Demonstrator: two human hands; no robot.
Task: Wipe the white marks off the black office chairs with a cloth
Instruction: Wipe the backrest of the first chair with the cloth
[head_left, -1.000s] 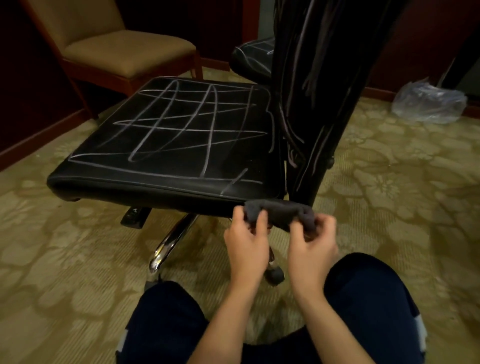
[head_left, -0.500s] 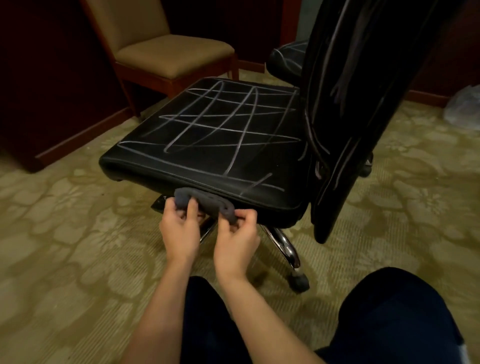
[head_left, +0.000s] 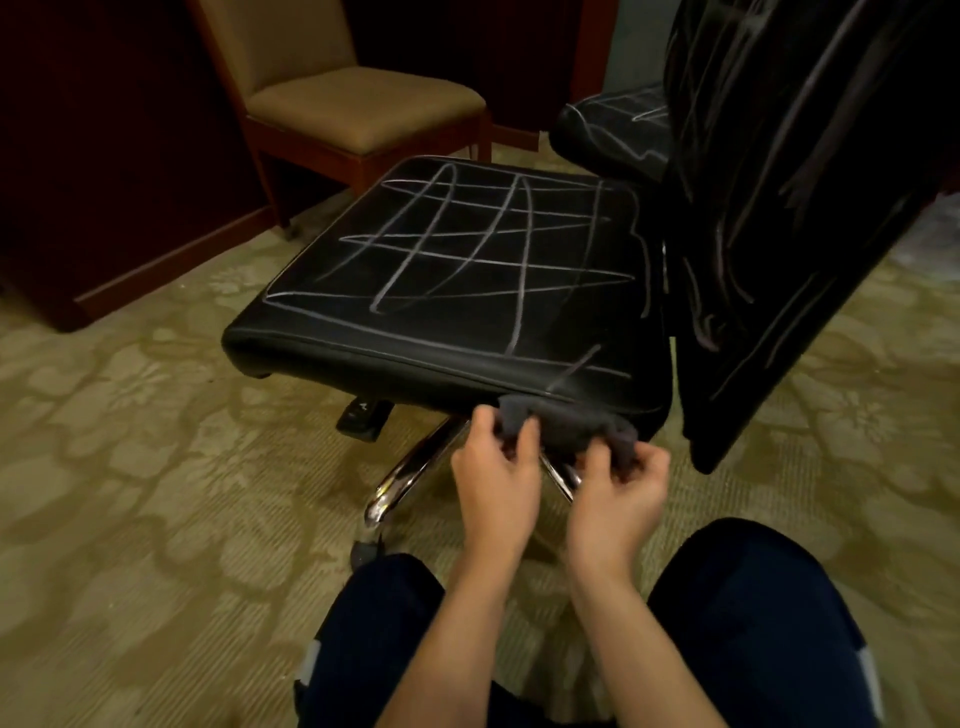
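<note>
A black office chair seat (head_left: 457, 270) crossed with white scribbled lines fills the middle of the head view. Its backrest (head_left: 779, 208), also streaked white, rises at the right. A dark grey cloth (head_left: 566, 423) is bunched just below the seat's near edge. My left hand (head_left: 493, 478) pinches the cloth's left end and my right hand (head_left: 618, 493) pinches its right end. A second black chair seat (head_left: 613, 130) with white marks shows behind the backrest.
A tan upholstered wooden chair (head_left: 358, 109) stands at the back left. Patterned carpet (head_left: 130, 467) covers the floor. The chrome chair base (head_left: 410, 467) and a caster (head_left: 366, 551) sit under the seat. My knees in dark trousers (head_left: 753, 613) are at the bottom. Dark wooden skirting (head_left: 171, 260) runs along the left.
The view has swung, so the chair and my hands sit at different places in the frame. Both hands keep hold of the cloth by the seat's near edge and have bunched it differently.
</note>
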